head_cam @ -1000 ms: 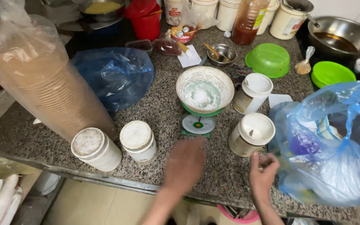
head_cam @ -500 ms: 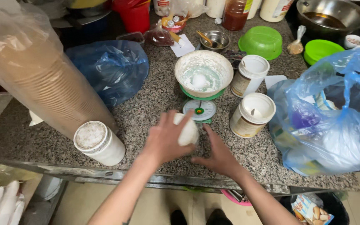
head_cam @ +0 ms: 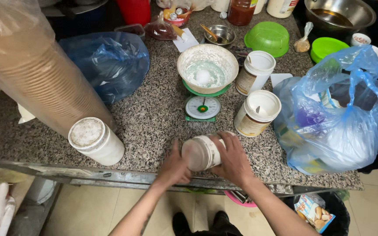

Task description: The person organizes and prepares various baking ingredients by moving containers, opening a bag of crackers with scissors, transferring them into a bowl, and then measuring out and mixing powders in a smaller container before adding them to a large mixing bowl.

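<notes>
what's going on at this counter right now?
A person holds a white lidded tub tipped on its side at the counter's front edge, the right hand wrapped around its body and the left hand at its lid end. Behind it stands a green scale carrying a powdery white bowl, with two open tubs beside it.

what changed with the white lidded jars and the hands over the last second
The left hand and right hand came together on the right-hand white lidded plastic jar of the pair at the counter's front edge, lifted it and tipped it on its side, lid toward the camera. The other white lidded jar stayed upright, as did the white bowl on the green scale and the two open white tubs.
</notes>
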